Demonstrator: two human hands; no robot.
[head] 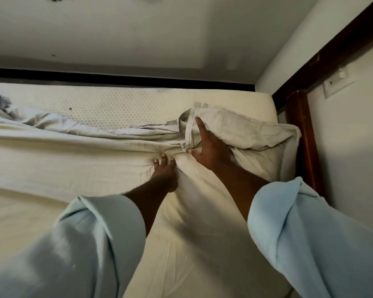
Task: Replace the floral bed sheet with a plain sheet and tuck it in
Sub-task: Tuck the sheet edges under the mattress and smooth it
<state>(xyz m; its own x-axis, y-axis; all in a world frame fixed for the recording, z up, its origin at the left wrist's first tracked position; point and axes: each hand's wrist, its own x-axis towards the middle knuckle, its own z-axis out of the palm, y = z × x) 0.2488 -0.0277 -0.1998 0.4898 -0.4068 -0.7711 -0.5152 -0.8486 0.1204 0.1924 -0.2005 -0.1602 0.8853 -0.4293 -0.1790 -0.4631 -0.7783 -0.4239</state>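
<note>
The plain cream sheet (52,160) covers the near part of the bed, and its far edge lies bunched in a ridge across the middle. My left hand (164,168) grips a gathered fold of this sheet, fingers curled into the fabric. My right hand (207,147) rests flat on the sheet's folded, hemmed corner (224,123), with forefinger and thumb straight. Beyond the ridge the bare mattress (116,106) shows a honeycomb pattern. A pale cloth with a dark printed patch (2,102) lies crumpled at the far left.
A white pillow-like bundle (274,147) sits against the dark wooden bed frame (304,136) on the right. A wall switch plate (336,84) is mounted beyond the frame. A dark gap (116,77) runs between the mattress and the far wall.
</note>
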